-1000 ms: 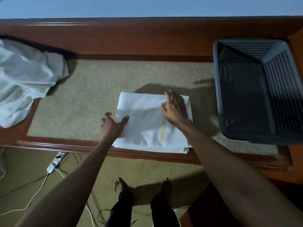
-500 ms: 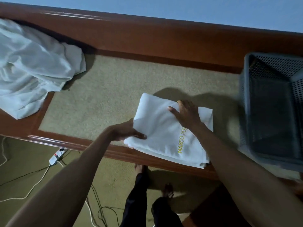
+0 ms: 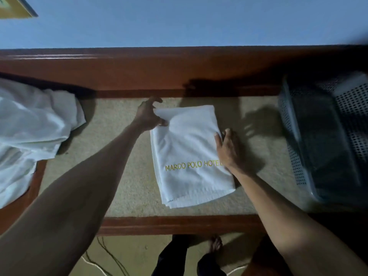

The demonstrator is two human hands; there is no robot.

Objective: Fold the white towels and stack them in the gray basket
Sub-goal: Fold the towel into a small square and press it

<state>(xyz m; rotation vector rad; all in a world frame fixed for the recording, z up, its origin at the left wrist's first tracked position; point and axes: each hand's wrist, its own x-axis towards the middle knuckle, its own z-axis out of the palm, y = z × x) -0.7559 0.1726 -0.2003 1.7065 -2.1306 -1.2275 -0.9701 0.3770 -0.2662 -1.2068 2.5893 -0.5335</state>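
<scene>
Folded white towel (image 3: 189, 148) lies on the surface (image 3: 135, 196), midway along its front edge. Right hand (image 3: 229, 150) rests flat and relaxed against its right side; left hand (image 3: 148, 115) pinches its far-left corner. Gray basket (image 3: 288, 148) stands at the right edge, unfolded towels (image 3: 33, 132) at the left.

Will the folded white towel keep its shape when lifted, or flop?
Probably flops: the folded towel buckles where the left hand pinches its corner. Layers lie loose at the near edge, so they may slide apart.
</scene>
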